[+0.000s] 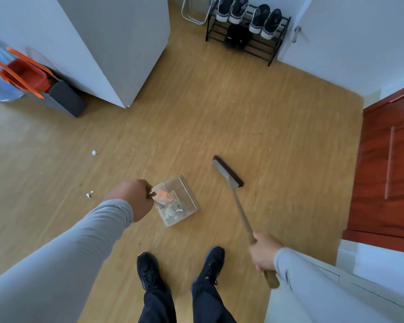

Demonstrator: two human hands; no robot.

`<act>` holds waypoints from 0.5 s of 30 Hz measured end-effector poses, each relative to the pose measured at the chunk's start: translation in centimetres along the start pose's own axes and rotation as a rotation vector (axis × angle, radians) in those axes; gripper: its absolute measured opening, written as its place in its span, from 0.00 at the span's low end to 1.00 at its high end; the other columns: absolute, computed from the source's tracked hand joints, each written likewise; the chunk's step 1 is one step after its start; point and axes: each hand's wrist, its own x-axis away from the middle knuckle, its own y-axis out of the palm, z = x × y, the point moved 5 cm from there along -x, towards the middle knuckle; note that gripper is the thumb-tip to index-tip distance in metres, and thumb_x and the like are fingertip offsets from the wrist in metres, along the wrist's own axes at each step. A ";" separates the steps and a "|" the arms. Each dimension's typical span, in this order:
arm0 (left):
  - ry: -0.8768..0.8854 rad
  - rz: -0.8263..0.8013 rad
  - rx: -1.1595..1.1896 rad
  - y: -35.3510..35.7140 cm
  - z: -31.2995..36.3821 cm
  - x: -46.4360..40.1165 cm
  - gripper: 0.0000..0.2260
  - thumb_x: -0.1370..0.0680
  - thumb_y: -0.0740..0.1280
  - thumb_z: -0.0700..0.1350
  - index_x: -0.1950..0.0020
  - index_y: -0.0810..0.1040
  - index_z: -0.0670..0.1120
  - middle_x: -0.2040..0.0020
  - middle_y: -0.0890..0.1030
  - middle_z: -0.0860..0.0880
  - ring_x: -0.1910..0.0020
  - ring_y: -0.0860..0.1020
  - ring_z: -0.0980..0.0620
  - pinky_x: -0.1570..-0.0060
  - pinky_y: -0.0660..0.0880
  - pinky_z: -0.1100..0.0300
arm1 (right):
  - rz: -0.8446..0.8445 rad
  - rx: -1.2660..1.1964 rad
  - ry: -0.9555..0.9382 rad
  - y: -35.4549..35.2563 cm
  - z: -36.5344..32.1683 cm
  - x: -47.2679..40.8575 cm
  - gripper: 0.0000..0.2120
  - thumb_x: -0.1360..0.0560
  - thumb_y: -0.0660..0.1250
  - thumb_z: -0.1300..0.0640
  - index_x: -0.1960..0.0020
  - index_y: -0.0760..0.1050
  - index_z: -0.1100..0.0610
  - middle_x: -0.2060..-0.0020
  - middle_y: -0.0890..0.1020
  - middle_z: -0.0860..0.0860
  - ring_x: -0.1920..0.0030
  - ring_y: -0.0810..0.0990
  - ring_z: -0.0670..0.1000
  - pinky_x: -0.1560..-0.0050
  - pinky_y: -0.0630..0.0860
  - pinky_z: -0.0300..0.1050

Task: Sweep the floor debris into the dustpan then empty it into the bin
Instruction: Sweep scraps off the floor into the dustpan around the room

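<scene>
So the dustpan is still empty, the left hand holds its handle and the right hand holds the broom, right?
Not quite. The head view shows the dustpan already holding debris, pale scraps and something orange. The rest stands: the left hand holds its handle and the right hand holds the broom.

I see a wood-grain floor [219, 117], pale walls [350, 43], a white cabinet [117, 43] at the left, a black shoe rack [261, 46] with sneakers [264, 21], and a red-brown door [387, 169] at the right.
</scene>
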 end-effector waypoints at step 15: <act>-0.010 -0.016 0.076 -1.1 -1.6 0.7 0.12 0.22 0.62 0.51 0.41 0.78 0.54 0.53 0.81 0.55 0.54 0.81 0.51 0.53 0.81 0.56 | -0.105 -0.503 -0.179 -10.3 1.4 6.8 0.22 0.20 0.62 0.67 0.32 0.67 0.45 0.71 0.71 0.57 0.81 0.65 0.49 0.82 0.63 0.36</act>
